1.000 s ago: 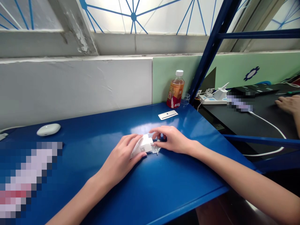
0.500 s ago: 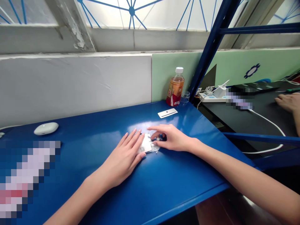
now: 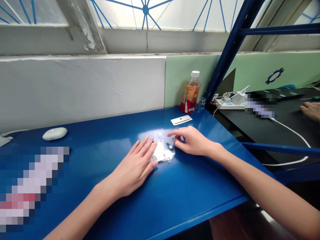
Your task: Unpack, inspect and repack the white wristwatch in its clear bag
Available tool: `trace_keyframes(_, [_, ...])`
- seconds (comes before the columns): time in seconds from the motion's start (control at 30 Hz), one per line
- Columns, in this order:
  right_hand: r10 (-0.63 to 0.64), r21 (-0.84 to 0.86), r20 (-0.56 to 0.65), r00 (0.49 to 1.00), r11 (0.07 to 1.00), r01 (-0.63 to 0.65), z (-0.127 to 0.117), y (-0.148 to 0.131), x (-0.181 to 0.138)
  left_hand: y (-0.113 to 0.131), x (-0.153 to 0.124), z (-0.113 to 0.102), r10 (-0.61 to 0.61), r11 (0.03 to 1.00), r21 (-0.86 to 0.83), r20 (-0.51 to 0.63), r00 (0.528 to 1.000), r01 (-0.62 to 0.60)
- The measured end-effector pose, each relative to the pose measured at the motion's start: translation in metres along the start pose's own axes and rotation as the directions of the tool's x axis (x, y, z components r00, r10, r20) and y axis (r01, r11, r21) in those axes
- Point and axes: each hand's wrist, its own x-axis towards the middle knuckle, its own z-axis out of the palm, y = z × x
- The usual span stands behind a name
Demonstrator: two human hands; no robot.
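A small clear plastic bag (image 3: 163, 151) with a white paper or card in it lies on the blue table (image 3: 190, 186). A round whitish spot shows near its right end. My left hand (image 3: 138, 163) rests flat over the bag's left part, fingers stretched out, hiding that side. Just beyond the bag's right edge is my right hand (image 3: 191, 141), its index finger extended and the other fingers curled. Nothing shows between its fingertips. Behind the right hand lies a white flat card (image 3: 181, 120) with a dark slot and dot.
A bottle of reddish drink (image 3: 190, 93) stands by the wall beside a clear cup-like piece (image 3: 200, 103). On the left are a white earbud case (image 3: 55, 133) and a blurred-out object (image 3: 37, 180). Another person's hand (image 3: 311, 110) is at the black desk, near a power strip (image 3: 230, 103).
My right hand has drawn back to the right, off the bag, uncovering its right end. My left hand stays on the bag. The whole view has shifted slightly.
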Motion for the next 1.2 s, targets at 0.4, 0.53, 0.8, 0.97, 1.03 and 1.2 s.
trace_keyframes(0.4, [-0.104, 0.416, 0.068, 0.992, 0.907, 0.067, 0.004, -0.009, 0.0, -0.001, -0.001, 0.002, 0.014, 1.0, -0.021, -0.051, 0.999, -0.015])
trace_keyframes(0.53, [-0.171, 0.411, 0.063, 0.983, 0.902, 0.13, 0.007, -0.007, 0.0, 0.0, -0.001, 0.002, 0.005, 1.0, -0.021, -0.036, 0.999, -0.006])
trace_keyframes(0.8, [-0.212, 0.252, 0.027, 0.977, 0.947, 0.199, 0.015, -0.004, 0.0, 0.0, -0.001, 0.002, 0.004, 1.0, -0.019, -0.03, 1.0, -0.005])
trace_keyframes(0.97, [-0.307, 0.111, 0.051, 0.95, 0.947, 0.301, 0.013, -0.009, -0.001, -0.001, -0.001, 0.003, 0.007, 0.999, -0.033, -0.042, 0.999, -0.008])
trace_keyframes(1.03, [-0.346, 0.045, 0.07, 0.936, 0.938, 0.343, 0.012, -0.011, -0.002, -0.001, -0.001, 0.003, 0.007, 0.999, -0.039, -0.041, 0.999, -0.008])
trace_keyframes(1.2, [-0.39, -0.05, 0.086, 0.917, 0.918, 0.394, 0.012, -0.014, -0.003, -0.001, -0.001, 0.003, 0.0, 0.999, -0.038, -0.035, 0.999, -0.002])
